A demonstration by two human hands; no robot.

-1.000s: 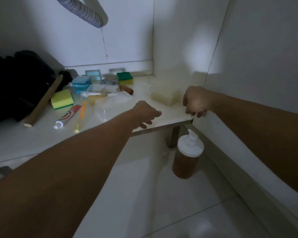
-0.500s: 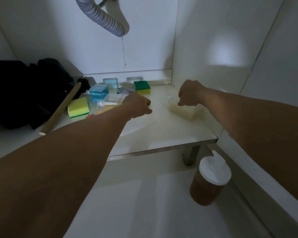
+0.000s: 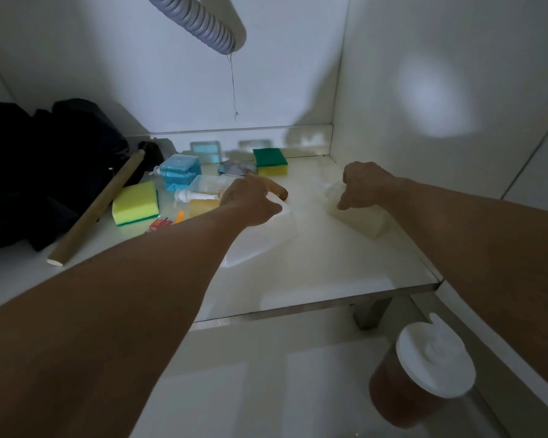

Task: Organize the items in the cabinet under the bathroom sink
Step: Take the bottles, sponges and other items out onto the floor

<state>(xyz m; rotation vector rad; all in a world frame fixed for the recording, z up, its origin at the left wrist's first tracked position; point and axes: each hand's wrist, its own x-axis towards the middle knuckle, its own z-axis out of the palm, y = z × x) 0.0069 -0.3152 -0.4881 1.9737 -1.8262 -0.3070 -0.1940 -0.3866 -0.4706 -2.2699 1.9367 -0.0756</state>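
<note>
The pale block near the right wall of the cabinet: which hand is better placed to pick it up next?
The right hand. It hangs directly over the pale block, its fingers pointing down at it. The left hand is farther away, over the clear container.

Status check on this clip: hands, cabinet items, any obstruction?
Left hand on clear tray. Right hand over pale block; grip unclear. Sponges, bottles cluttered behind.
</note>
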